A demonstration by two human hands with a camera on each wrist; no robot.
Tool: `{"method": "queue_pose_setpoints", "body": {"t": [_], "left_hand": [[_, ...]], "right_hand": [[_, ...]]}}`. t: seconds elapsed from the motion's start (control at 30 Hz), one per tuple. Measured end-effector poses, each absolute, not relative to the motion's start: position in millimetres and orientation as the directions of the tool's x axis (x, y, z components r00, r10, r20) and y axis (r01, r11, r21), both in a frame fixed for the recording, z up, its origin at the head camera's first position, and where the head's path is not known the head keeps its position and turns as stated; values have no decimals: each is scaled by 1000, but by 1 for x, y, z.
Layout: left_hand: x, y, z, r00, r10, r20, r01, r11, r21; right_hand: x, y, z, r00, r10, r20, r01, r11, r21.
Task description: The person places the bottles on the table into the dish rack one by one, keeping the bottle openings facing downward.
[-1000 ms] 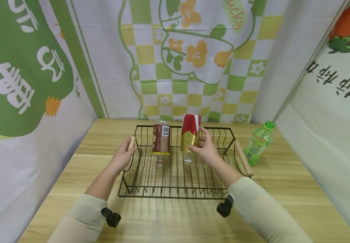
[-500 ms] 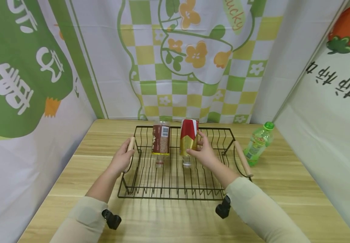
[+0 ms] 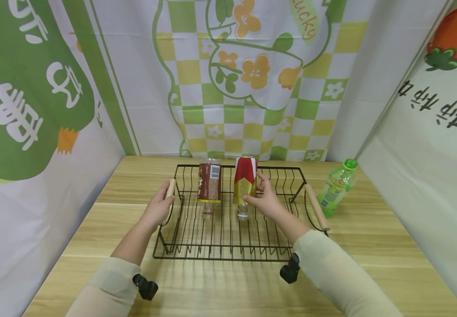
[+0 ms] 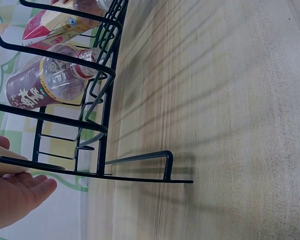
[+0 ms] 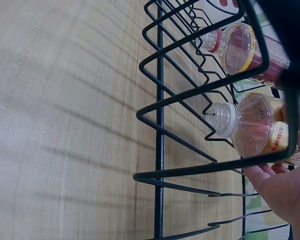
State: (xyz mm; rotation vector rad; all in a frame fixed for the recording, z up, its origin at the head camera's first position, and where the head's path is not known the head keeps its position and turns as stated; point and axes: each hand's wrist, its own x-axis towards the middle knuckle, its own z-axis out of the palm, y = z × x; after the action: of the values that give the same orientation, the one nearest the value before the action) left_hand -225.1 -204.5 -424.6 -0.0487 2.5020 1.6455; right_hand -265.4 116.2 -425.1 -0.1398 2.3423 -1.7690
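Note:
My right hand (image 3: pixel 267 199) holds a plastic bottle with a red and gold label (image 3: pixel 246 180), its neck pointing down into the black wire dish rack (image 3: pixel 228 259). In the right wrist view, the clear neck (image 5: pixel 221 120) of this bottle sits among the rack's wires, without a cap. My left hand (image 3: pixel 159 205) grips the rack's left wooden handle (image 3: pixel 171 188). Between the hands, a bottle with a brown label (image 3: pixel 210 181) also stands neck down in the rack. The left wrist view shows both upturned bottles through the wires, with the brown-labelled bottle (image 4: pixel 52 80) nearer.
A green bottle (image 3: pixel 336 187) with a green cap stands upright on the wooden table (image 3: pixel 371 255), just outside the rack's right wooden handle (image 3: pixel 316 207). A printed curtain (image 3: pixel 252 88) hangs behind the table, with white cloth on both sides.
My right hand has lowered the red and gold bottle a little and shifted it slightly left, so its neck sits deeper in the rack. The left hand stays on the handle.

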Motion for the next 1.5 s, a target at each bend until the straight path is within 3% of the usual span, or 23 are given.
{"method": "queue_pose_setpoints", "body": {"t": [0.57,0.77,0.97,1.23,1.5], "left_hand": [[-225,-205,-426,-988,36,-148,-120,409,904],[-226,-206,-429,-986,31,-163,-137,405,904],[-227,-206,-429,-987,40,-159,-129,408,904],[-228,-208,-429,-987,44,-153,-122,410,904],[-228,-207,-429,-987,50,-151,-118,410,904]], "right_hand": [[-265,117,-421,-982,-127,-137,94,300,-949],[-262,119,-404,-990,-59,-130,108,290,-951],[-262,138,-385,-988,-73,-134,112,250,-962],[-251,174,-355,-999,-45,-19,8,238,-971],[-238,218,-344,-990,80,115,-91,261,-961]]}}
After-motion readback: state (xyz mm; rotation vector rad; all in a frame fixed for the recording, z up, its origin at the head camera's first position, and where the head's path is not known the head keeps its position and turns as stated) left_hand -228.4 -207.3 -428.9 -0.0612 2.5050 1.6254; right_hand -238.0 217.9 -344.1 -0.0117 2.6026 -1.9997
